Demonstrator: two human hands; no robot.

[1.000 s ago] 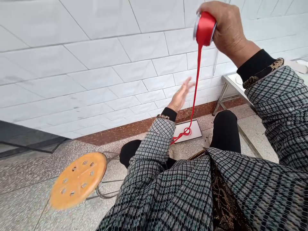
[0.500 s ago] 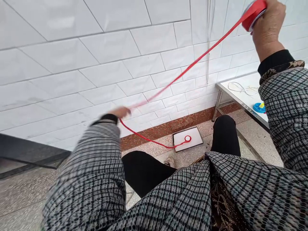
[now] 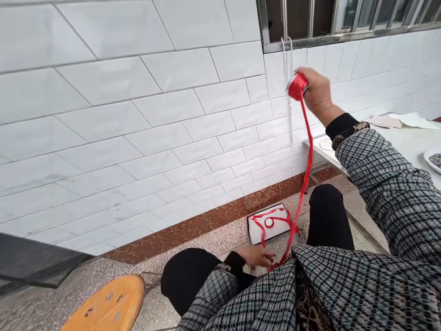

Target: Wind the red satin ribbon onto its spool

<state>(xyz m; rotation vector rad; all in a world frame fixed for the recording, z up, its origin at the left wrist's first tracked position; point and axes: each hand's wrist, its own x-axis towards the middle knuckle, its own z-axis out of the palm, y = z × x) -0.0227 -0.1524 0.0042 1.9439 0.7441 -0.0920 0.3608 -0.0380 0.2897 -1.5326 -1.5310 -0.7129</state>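
A roll of red ribbon (image 3: 296, 87) is held up by my right hand (image 3: 317, 94), in front of the tiled wall. From the roll a long strip of red ribbon (image 3: 308, 170) hangs down to my lap. Low between my knees is my left hand (image 3: 255, 255), its fingers beside the ribbon's lower part; motion blurs them, and I cannot make out whether they grip it. On the floor by the wall, a white tray with a dark edge (image 3: 257, 233) bears loose ribbon and a small red ring (image 3: 269, 222).
An orange stool seat (image 3: 110, 301) stands at the lower left. At the right, a white table (image 3: 409, 137) carries papers and a plate (image 3: 434, 158). Window bars (image 3: 311, 20) with a white cord (image 3: 290, 110) are at the upper right. A dark panel (image 3: 27, 259) is at the far left.
My left hand has come down and right, to between my knees. My right hand with the roll has moved lower and left. The ribbon now hangs slack, and more lies on the tray.
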